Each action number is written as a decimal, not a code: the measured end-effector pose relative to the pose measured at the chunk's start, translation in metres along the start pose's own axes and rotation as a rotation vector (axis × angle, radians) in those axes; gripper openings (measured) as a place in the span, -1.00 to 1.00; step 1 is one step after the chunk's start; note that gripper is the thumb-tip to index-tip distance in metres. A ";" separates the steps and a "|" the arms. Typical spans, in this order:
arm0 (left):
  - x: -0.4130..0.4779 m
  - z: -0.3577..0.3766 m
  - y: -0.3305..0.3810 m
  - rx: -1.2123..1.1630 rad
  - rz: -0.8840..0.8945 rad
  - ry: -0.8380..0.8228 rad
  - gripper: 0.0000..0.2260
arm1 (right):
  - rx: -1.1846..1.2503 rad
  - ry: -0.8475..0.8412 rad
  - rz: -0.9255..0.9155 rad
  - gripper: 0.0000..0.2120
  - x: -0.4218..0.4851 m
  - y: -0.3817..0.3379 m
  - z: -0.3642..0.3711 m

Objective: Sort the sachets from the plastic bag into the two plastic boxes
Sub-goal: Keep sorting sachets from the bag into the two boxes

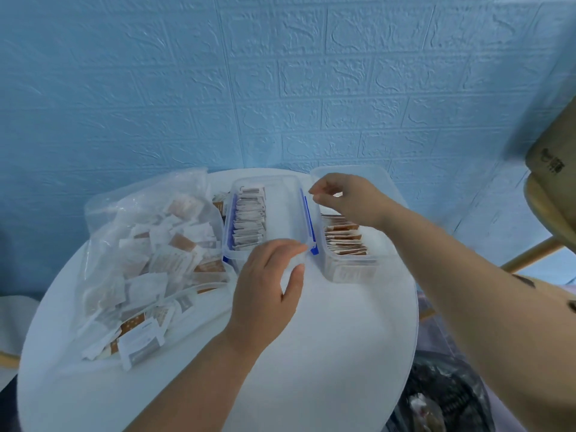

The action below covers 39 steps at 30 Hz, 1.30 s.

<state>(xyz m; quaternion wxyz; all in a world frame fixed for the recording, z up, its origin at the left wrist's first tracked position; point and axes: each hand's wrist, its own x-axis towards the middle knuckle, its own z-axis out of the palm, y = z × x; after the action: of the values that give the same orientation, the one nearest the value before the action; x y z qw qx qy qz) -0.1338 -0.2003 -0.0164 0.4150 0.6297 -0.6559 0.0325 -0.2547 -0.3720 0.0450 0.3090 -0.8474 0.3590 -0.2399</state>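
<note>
A: What sits on the round white table (327, 353)?
B: A clear plastic bag (103, 213) of small white and brown sachets (184, 241), left, within reach; two clear plastic boxes (352, 272) beside it. Left hand (265, 291)'s grip clasps the blue-clipped box (280, 198), seemingly steadying it; right hand (346, 198)'s curled grip: can't tell.

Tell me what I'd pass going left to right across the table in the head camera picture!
First the plastic bag full of sachets → box with blue clips → second box → wooden chair, off the table's right side.
</note>
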 end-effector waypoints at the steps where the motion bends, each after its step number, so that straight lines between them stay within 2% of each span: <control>1: -0.008 -0.009 -0.004 0.001 -0.002 0.027 -0.74 | 0.023 -0.001 -0.061 -0.90 -0.006 -0.013 0.007; 4: -0.036 -0.038 -0.022 0.044 -0.043 0.065 -0.78 | 0.051 -0.093 -0.220 -0.90 -0.032 -0.052 0.035; 7: -0.071 -0.069 -0.044 0.194 -0.131 0.075 -0.75 | 0.032 -0.254 -0.373 -0.89 -0.058 -0.079 0.076; 10: -0.099 -0.096 -0.068 0.339 -0.253 0.076 -0.69 | 0.014 -0.372 -0.438 -0.85 -0.075 -0.091 0.117; 15: -0.122 -0.117 -0.094 0.457 -0.424 -0.076 -0.65 | -0.150 -0.392 -0.454 -0.77 -0.071 -0.087 0.165; 18: -0.123 -0.120 -0.099 0.514 -0.514 -0.187 -0.59 | -0.235 -0.325 -0.496 -0.74 -0.060 -0.087 0.178; 20: -0.122 -0.118 -0.102 0.518 -0.488 -0.254 -0.39 | -0.255 -0.256 -0.519 -0.72 -0.054 -0.089 0.185; 22: -0.121 -0.114 -0.106 0.498 -0.437 -0.312 -0.30 | -0.318 -0.245 -0.501 -0.64 -0.048 -0.094 0.191; 25: -0.117 -0.110 -0.104 0.490 -0.346 -0.356 -0.42 | -0.472 -0.292 -0.478 -0.48 -0.042 -0.100 0.200; 28: -0.115 -0.111 -0.105 0.483 -0.313 -0.292 -0.51 | -0.582 -0.336 -0.454 -0.43 -0.040 -0.104 0.202; 31: -0.107 -0.116 -0.108 0.488 -0.381 -0.220 -0.45 | -0.622 -0.375 -0.431 -0.44 -0.044 -0.103 0.203; 35: -0.098 -0.114 -0.118 0.450 -0.364 -0.284 -0.26 | -0.601 -0.414 -0.392 -0.54 -0.057 -0.102 0.197; 37: -0.098 -0.112 -0.118 0.421 -0.331 -0.300 -0.34 | -0.512 -0.325 -0.396 -0.63 -0.059 -0.106 0.191; 39: -0.100 -0.112 -0.115 0.378 -0.273 -0.225 -0.53 | -0.412 -0.225 -0.373 -0.67 -0.057 -0.111 0.189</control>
<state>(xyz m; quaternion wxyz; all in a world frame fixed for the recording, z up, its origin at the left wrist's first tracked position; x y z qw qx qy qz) 0.0066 -0.0806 -0.0571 0.2148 0.7786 -0.5890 0.0280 -0.1204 -0.2017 -0.0194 0.1190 -0.9649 0.2018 -0.1190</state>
